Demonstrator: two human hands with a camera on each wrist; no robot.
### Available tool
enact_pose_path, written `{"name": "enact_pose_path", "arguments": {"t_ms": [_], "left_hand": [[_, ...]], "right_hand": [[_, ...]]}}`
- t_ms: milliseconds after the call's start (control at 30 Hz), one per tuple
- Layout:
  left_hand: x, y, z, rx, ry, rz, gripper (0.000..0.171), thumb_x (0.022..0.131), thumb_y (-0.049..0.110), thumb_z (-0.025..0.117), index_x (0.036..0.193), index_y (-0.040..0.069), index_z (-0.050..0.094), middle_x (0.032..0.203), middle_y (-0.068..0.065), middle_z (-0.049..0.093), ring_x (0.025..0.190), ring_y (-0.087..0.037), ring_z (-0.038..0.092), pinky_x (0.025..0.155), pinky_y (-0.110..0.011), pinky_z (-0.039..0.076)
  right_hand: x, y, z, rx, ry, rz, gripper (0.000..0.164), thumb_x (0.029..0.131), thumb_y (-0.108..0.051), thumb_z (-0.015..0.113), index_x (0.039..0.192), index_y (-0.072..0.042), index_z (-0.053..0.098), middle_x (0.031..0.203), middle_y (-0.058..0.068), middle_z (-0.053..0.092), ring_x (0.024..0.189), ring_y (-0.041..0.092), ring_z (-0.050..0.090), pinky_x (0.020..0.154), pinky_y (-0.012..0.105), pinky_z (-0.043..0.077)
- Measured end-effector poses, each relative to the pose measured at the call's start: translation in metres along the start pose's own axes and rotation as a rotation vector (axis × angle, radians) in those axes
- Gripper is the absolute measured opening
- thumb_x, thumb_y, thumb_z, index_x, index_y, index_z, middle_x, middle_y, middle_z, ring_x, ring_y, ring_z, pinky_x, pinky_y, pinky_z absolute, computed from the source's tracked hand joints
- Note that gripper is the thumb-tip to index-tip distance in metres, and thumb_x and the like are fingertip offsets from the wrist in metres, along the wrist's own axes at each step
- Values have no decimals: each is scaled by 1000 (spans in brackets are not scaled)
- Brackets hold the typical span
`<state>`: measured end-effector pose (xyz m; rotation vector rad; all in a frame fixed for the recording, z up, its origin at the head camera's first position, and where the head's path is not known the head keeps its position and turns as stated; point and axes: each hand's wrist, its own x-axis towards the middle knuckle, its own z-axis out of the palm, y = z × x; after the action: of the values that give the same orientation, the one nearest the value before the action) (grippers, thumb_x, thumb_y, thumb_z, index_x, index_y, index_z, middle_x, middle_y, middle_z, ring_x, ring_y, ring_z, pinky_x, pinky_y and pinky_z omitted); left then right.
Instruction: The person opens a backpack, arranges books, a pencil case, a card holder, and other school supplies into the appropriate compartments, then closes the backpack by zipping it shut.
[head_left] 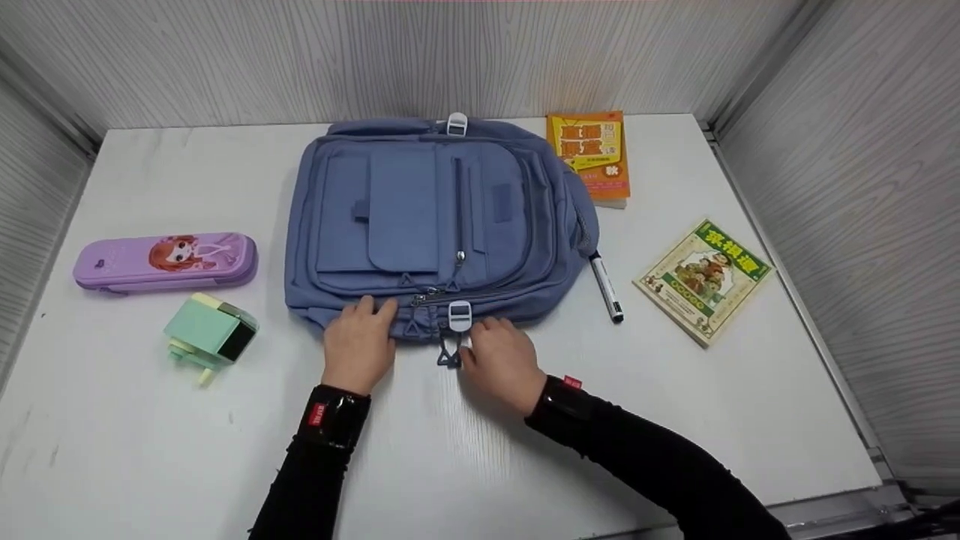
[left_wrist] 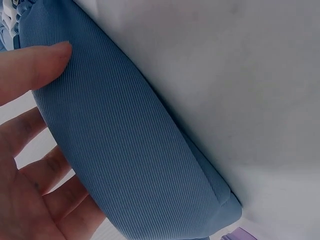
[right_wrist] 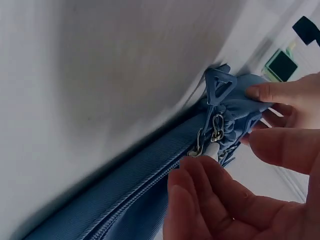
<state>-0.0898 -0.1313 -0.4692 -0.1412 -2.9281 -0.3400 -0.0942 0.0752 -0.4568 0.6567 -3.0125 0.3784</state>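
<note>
A blue backpack (head_left: pixel 405 206) lies flat on the white table, its front pocket side up. My left hand (head_left: pixel 358 345) grips the near side of the bag, thumb (left_wrist: pixel 52 62) on the ribbed side panel and fingers over the edge. Just right of it, my right hand (head_left: pixel 504 364) is beside the white buckle (head_left: pixel 459 316). In the right wrist view its bent fingers (right_wrist: pixel 200 200) are right by the metal zipper sliders (right_wrist: pixel 196 150), with the thumb apart from them. A triangular zipper pull (right_wrist: pixel 212 90) hangs over the near side.
To the left are a purple pencil case (head_left: pixel 165 262) and a green pencil sharpener (head_left: pixel 202 330). An orange book (head_left: pixel 592 154) lies partly behind the bag at right. A marker (head_left: pixel 606 289) and a green-and-cream book (head_left: pixel 703 281) lie right of it. Walls enclose the table's back and sides.
</note>
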Motion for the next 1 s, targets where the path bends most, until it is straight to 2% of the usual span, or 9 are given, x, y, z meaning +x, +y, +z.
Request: {"name": "enact_pose_path", "arguments": {"t_ms": [200,400,500,733,900,1000], "left_hand": [[-1,1,0,1,-7,-1,47,75,7,77,120,11,66,103,-21,66,87,-40,66,65,-51,55],[1,3,0,-2,35,14,45,74,4,76,118,9,67,102,-21,67,86,-40,66,63,-51,55],[1,3,0,-7,38,16,44,74,4,76,117,9,67,102,-22,68,86,-41,66,63,-52,55],[-1,5,2,-13,30,5,43,75,4,78,115,9,63,97,-24,67,75,-41,65,55,-52,53],[-3,7,4,-6,85,44,33,80,-4,68,109,11,61,89,-26,67,59,-39,61,45,-49,50],[-4,7,5,4,115,68,29,81,-5,64,106,10,62,91,-28,69,55,-39,60,44,-49,49]], "right_hand": [[10,-8,10,-58,-54,54,29,89,-28,68,70,-6,71,75,11,73,70,31,70,56,45,54],[15,-8,15,-77,-84,82,10,80,-9,66,73,-7,72,74,10,73,68,30,71,54,45,54],[14,-7,16,-87,-83,85,9,75,-4,65,73,-7,72,74,10,73,68,30,71,54,45,55],[11,-2,13,-51,-91,103,10,81,-11,64,80,-4,72,80,12,72,73,32,70,58,47,55],[7,4,10,2,-63,83,11,84,-11,60,80,-4,67,81,15,71,76,35,70,60,49,54],[4,9,8,37,-44,57,11,84,-10,57,76,-4,63,78,15,70,74,36,69,60,51,53]]}}
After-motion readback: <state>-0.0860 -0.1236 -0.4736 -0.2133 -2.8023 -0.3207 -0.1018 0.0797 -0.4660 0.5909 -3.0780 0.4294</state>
